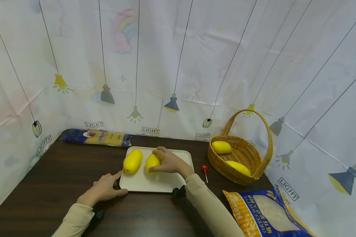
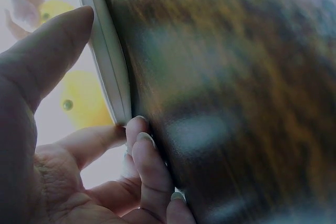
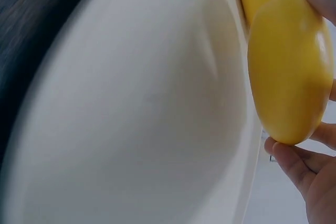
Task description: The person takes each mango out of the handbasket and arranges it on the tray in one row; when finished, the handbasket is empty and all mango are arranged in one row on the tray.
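A cream tray (image 1: 149,187) lies on the dark table. My left hand (image 1: 103,188) holds its near left corner, thumb along the front edge and forefinger at the left side. In the left wrist view the thumb (image 2: 68,40) reaches the tray's rim (image 2: 113,72). My right hand (image 1: 171,161) grips a yellow mango (image 1: 152,162) over the middle of the tray. Its fingertips meet both ends of the mango (image 3: 291,66) in the right wrist view, the stem end towards the top. Another mango (image 1: 133,161) lies on the tray's left part.
A wicker basket (image 1: 216,163) with a tall handle stands right of the tray, holding two mangoes (image 1: 221,147). Between them lies a red lollipop (image 1: 205,168). A long pasta packet (image 1: 98,137) is at the back left, and a blue-yellow pasta bag (image 1: 264,214) at the front right.
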A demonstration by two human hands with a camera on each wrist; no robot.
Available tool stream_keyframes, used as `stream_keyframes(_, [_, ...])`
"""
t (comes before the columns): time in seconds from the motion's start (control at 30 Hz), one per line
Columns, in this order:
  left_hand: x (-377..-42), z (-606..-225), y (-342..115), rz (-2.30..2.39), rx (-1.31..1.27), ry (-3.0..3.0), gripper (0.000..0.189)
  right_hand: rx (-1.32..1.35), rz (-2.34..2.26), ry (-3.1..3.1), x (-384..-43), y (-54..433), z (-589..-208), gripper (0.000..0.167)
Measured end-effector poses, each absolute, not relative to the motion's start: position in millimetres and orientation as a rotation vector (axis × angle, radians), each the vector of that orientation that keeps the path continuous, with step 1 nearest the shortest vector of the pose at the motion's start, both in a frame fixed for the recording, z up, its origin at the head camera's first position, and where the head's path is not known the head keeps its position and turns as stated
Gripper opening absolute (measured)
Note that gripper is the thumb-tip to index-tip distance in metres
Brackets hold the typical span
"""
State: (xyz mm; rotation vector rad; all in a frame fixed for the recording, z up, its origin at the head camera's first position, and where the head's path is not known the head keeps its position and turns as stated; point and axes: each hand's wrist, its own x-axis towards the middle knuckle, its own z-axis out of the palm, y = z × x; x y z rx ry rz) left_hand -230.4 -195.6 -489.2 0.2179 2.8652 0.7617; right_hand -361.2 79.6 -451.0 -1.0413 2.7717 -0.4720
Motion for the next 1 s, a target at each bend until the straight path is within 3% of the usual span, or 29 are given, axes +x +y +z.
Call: stream_keyframes(1.0, [-232.2, -493.0, -195.6, 0.749, 0.194, 2.857, 0.097, -1.038, -0.364, 2.681, -364.8, 52.8, -452.7, 0.087])
